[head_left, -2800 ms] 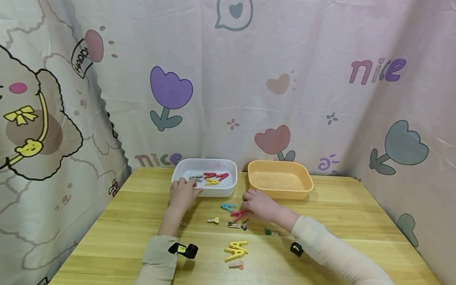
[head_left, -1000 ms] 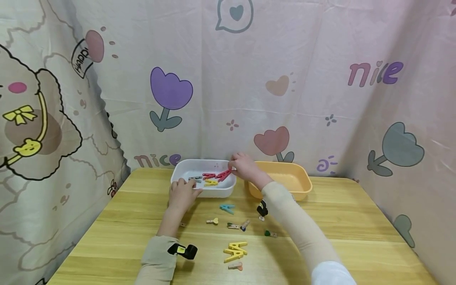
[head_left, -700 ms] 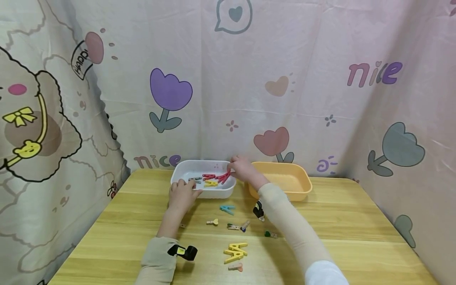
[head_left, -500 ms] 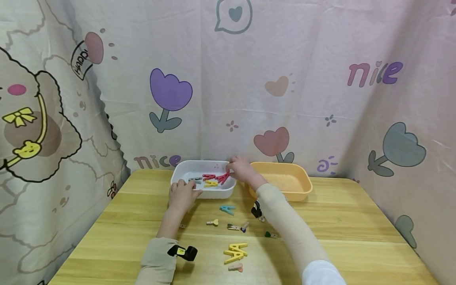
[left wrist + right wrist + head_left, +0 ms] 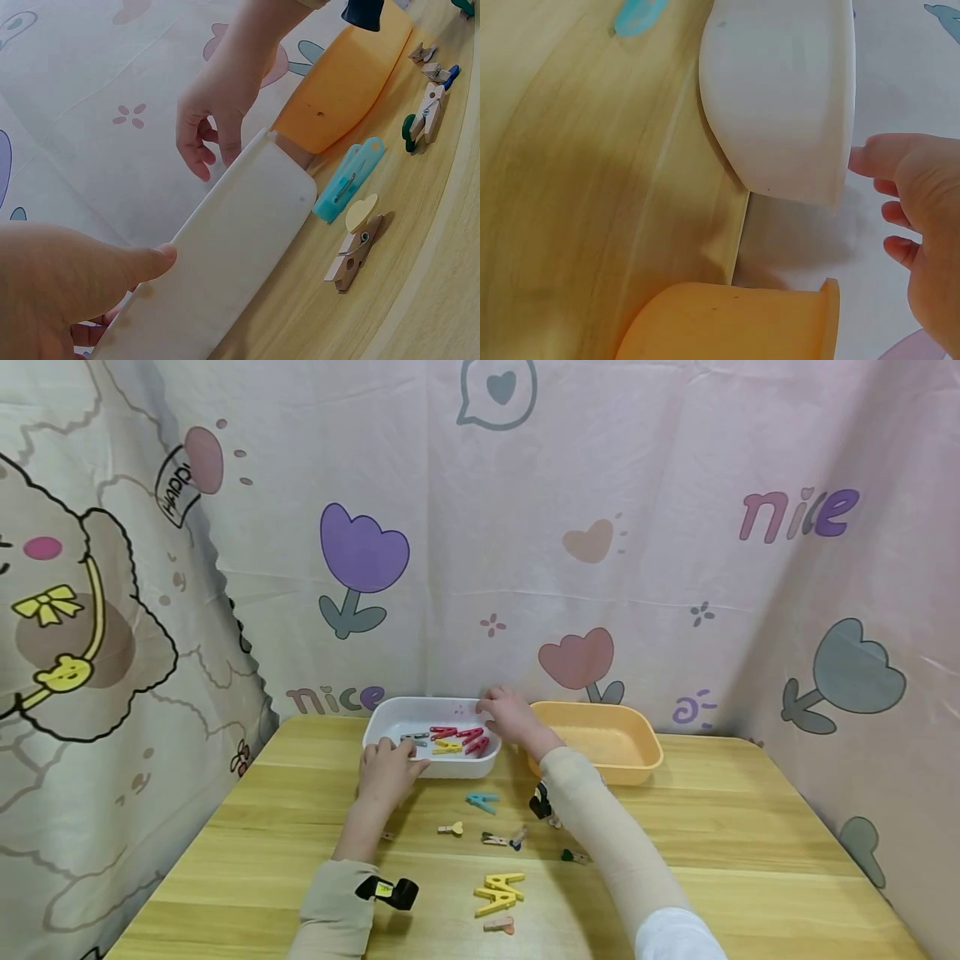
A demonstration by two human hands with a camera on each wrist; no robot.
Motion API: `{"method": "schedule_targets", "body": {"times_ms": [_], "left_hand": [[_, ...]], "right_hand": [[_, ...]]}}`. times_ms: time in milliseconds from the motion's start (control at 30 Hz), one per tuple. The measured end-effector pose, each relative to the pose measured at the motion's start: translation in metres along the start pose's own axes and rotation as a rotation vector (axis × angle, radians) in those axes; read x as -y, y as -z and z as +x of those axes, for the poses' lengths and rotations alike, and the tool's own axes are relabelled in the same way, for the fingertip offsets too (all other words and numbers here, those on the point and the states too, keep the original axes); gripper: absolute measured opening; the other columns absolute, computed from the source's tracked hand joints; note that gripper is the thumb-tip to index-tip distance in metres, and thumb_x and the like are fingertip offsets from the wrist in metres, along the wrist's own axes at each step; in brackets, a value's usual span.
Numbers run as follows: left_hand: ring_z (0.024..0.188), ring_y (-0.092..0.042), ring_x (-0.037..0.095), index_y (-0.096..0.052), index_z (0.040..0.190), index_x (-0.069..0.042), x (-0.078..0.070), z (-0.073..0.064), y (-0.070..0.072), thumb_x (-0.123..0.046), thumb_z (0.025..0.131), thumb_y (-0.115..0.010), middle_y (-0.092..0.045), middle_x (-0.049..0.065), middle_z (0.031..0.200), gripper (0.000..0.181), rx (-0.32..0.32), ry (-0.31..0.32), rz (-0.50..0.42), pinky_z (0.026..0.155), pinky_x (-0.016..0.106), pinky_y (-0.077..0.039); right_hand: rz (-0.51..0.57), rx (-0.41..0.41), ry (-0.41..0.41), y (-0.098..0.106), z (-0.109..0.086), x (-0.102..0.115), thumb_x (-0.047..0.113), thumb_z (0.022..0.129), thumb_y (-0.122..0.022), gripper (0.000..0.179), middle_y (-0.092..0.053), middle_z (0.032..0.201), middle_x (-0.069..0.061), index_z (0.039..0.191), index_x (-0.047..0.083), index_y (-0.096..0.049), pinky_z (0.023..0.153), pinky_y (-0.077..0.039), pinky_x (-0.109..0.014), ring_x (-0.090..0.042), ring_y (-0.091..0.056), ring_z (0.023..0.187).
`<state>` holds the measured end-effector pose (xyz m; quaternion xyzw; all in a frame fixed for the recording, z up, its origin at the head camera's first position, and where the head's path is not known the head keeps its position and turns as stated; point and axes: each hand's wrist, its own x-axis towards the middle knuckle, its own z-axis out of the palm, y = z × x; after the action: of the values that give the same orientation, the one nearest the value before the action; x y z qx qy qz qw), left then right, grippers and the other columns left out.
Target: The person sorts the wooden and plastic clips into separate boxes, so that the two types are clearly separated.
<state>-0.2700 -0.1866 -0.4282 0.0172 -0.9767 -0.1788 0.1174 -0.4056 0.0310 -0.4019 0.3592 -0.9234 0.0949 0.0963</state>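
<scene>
My left hand (image 5: 386, 772) grips the near left rim of the white plastic basin (image 5: 459, 768). In the left wrist view its thumb lies on the outer wall, with the fingers over the rim. Inside the basin lie 3 red clothespins (image 5: 477, 745), a yellow clothespin (image 5: 448, 748) and grey clothespins (image 5: 414, 740). Above the basin's right end is my right hand (image 5: 513, 718), fingers loosely bent and nothing held; the right wrist view shows its thumb close to the rim. A light blue clothespin (image 5: 482, 802) lies on the table before the basin.
An orange basin (image 5: 626, 772) stands to the right of the white one. Nearer on the wooden table (image 5: 712, 852) lie two yellow clothespins (image 5: 500, 893) and several small wooden clothespins, one with a yellow heart (image 5: 451, 829). A printed curtain (image 5: 480, 527) hangs behind.
My right hand has carried a red clothespin from the table to the white basin and let it go there. The left hand keeps its grip on the rim.
</scene>
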Motion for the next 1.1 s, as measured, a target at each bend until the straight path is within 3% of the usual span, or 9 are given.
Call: {"method": "schedule_targets", "body": {"times_ms": [533,867,1100], "left_hand": [[0.104,-0.043,0.041,-0.062,0.115,-0.01,-0.001,-0.002,0.0,-0.043,0.093,-0.062,-0.054,0.023,0.111,0.04,-0.003,-0.002,-0.009,0.093,0.053,-0.033],[0.106,-0.044,0.042,-0.062,0.115,-0.01,0.0,0.0,-0.001,-0.043,0.093,-0.061,-0.054,0.024,0.113,0.039,-0.001,0.004,-0.009,0.094,0.055,-0.034],[0.105,-0.045,0.042,-0.063,0.114,-0.01,0.0,0.0,-0.001,-0.043,0.093,-0.062,-0.055,0.024,0.112,0.039,-0.012,-0.004,-0.002,0.094,0.054,-0.035]], "right_hand": [[0.004,-0.111,-0.019,0.001,-0.012,-0.012,0.02,0.089,-0.071,0.025,-0.06,0.114,-0.008,0.112,0.01,-0.07,0.098,-0.043,-0.043,-0.026,-0.053,0.108],[0.046,-0.214,0.03,0.007,-0.034,-0.018,0.016,0.087,-0.073,0.021,-0.062,0.109,-0.012,0.106,0.007,-0.07,0.095,-0.043,-0.046,-0.03,-0.053,0.104],[0.052,-0.268,0.01,0.009,-0.051,-0.02,0.02,0.087,-0.073,0.025,-0.059,0.107,-0.011,0.108,0.006,-0.068,0.092,-0.043,-0.045,-0.028,-0.052,0.101]]}}
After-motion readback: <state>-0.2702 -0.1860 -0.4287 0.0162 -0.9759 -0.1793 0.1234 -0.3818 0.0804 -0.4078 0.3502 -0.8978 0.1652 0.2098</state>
